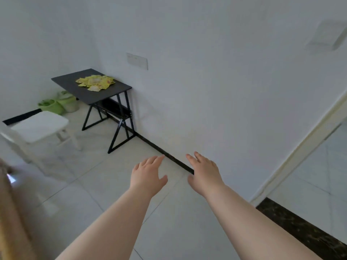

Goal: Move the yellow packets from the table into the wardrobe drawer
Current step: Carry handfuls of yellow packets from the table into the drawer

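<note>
Yellow packets (95, 82) untouched: left hand (148, 175), right hand (203, 172) seemingly splayed, empty.

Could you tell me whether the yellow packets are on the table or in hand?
On the black table: the yellow packets lie heaped there; left hand and right hand are open, empty.

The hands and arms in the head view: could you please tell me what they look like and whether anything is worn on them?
The left hand and the right hand are bare: no gloves, and no rings show on the fingers. The left arm and the right arm are bare too, with no sleeve, watch or bracelet down to the picture's bottom edge.
</note>
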